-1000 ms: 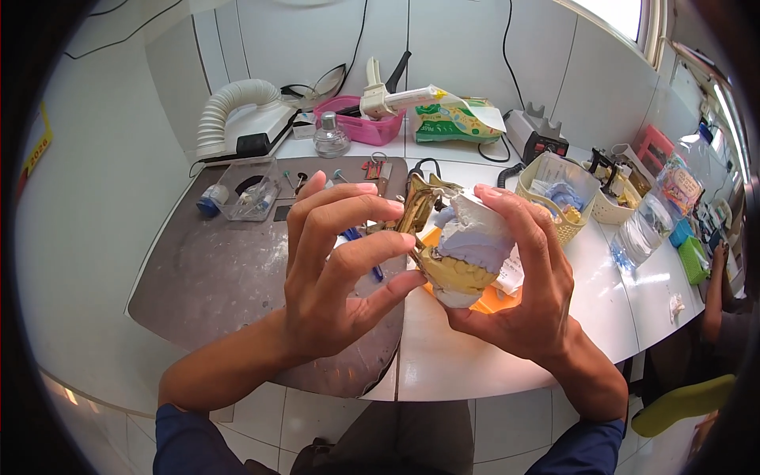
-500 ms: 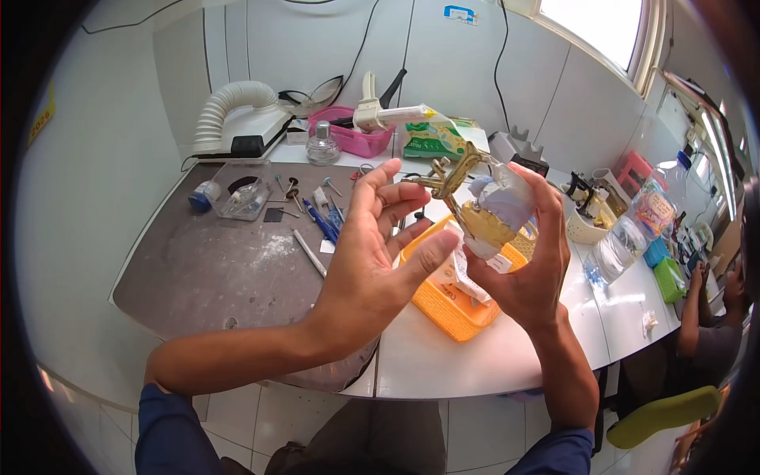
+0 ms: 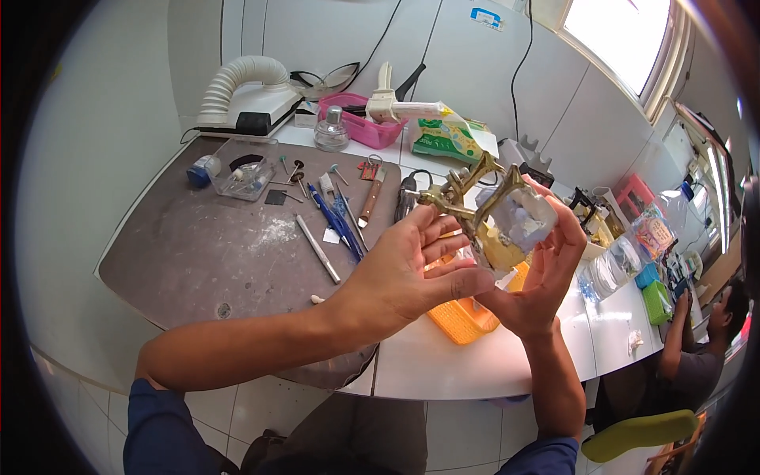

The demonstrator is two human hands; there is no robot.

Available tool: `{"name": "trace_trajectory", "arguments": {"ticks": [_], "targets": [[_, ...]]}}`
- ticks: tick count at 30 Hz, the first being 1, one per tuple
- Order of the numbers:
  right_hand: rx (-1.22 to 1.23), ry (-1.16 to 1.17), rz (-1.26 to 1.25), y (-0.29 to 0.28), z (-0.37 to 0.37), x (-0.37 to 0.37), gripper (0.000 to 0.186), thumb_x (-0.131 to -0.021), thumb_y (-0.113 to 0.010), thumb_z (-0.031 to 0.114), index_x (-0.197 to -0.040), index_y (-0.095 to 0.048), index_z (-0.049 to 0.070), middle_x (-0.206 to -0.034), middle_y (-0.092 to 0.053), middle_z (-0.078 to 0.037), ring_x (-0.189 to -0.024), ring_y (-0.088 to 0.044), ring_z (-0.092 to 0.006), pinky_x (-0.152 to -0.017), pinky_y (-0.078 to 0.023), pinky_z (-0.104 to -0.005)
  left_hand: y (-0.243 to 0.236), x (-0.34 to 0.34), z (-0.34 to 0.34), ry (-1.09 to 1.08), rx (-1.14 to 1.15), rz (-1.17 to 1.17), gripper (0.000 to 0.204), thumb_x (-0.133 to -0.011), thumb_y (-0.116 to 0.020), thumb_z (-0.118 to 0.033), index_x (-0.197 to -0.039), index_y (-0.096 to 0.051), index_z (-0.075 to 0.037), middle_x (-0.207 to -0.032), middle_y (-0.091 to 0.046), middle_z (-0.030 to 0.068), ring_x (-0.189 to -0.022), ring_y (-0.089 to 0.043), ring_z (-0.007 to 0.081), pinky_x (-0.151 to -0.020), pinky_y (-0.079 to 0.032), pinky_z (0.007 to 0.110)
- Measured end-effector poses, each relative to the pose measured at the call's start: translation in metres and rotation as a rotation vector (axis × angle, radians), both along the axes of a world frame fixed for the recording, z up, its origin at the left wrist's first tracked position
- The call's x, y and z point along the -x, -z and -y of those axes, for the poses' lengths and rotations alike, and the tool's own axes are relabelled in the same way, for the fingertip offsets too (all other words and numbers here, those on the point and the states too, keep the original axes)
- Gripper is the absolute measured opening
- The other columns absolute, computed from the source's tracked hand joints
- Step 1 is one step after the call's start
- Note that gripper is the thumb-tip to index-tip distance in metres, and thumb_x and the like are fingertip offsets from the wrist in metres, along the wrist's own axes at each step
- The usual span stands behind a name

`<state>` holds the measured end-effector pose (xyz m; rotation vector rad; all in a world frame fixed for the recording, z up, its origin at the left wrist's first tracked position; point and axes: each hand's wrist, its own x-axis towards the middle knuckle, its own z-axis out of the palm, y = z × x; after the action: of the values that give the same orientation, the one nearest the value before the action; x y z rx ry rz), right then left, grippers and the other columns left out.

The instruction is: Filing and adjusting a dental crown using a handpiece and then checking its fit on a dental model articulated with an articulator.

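Note:
A brass-coloured dental articulator [image 3: 467, 207] is raised over the bench, tilted, with its hinge end toward the left. Mounted in it are pale plaster casts [image 3: 524, 225] with bluish-white and yellowish parts. My right hand [image 3: 532, 299] is closed round the cast end, fingers behind and thumb below. Close under the hinge end lies my left hand [image 3: 400, 273], fingers apart and thumb stretched toward the right thumb. Its fingertips come up against the brass frame; whether they press on it cannot be made out. Beneath the hands sits an orange basket [image 3: 461, 331], partly covered.
On the grey mat [image 3: 198, 269] lie a silver handpiece [image 3: 318, 249], blue pens [image 3: 336, 224], a wooden-handled knife [image 3: 372, 198] and a clear box [image 3: 244, 172]. Behind stand a glass bottle [image 3: 332, 131] and a pink basket [image 3: 372, 133]. At right are a water bottle [image 3: 617, 265] and another person [image 3: 701, 352].
My left hand has moved right and up against the articulator's hinge end, its thumb now beside my right thumb. The articulator has turned in my right hand. The view has shifted slightly.

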<state>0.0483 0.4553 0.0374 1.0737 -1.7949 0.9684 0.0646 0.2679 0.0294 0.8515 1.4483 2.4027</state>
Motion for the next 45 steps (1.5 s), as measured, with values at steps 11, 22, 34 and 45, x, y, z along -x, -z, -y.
{"name": "trace_trajectory", "arguments": {"ticks": [11, 22, 34, 45], "targets": [[-0.122, -0.026, -0.09, 0.005, -0.001, 0.01, 0.092, -0.064, -0.087, 0.034, -0.129, -0.027, 0.008, -0.136, -0.035, -0.037, -0.129, -0.041, -0.0424, -0.102, -0.041, -0.048, 0.006, -0.015, -0.003, -0.158, 0.08, -0.08, 0.037, -0.082, -0.071, -0.009, -0.112, -0.054, 0.006, -0.11, -0.061, 0.011, -0.104, -0.058, 0.0148, -0.093, -0.049, 0.029], [-0.104, -0.009, -0.16, 0.003, 0.001, 0.009, 0.092, -0.064, -0.087, 0.037, -0.129, -0.029, 0.007, -0.131, -0.041, -0.036, -0.123, -0.047, -0.0424, -0.098, -0.045, -0.0477, 0.003, -0.023, 0.002, -0.262, 0.32, -0.164, 0.053, -0.083, -0.069, -0.005, -0.127, -0.041, 0.002, -0.112, -0.059, 0.0106, -0.109, -0.058, 0.0165, -0.092, -0.047, 0.029], [-0.025, 0.233, -0.035, -0.007, 0.011, -0.013, 0.084, -0.062, -0.088, 0.025, -0.126, -0.041, 0.0, -0.115, -0.051, -0.017, -0.106, -0.054, -0.0278, -0.086, -0.049, -0.0387, 0.002, -0.006, -0.001, -0.113, -0.017, 0.025, 0.052, -0.09, -0.064, -0.015, -0.129, -0.036, 0.002, -0.122, -0.051, 0.0125, -0.113, -0.054, 0.0166, -0.099, -0.045, 0.032], [0.065, 0.04, 0.263, -0.013, 0.0, -0.01, 0.046, -0.081, -0.069, 0.006, -0.122, -0.05, -0.002, -0.122, -0.052, -0.016, -0.107, -0.057, -0.0207, -0.092, -0.049, -0.034, 0.006, 0.0, -0.003, -0.153, -0.119, 0.083, 0.045, -0.092, -0.062, -0.019, -0.125, -0.043, 0.006, -0.114, -0.054, 0.0123, -0.101, -0.059, 0.0148, -0.088, -0.052, 0.025]]}}
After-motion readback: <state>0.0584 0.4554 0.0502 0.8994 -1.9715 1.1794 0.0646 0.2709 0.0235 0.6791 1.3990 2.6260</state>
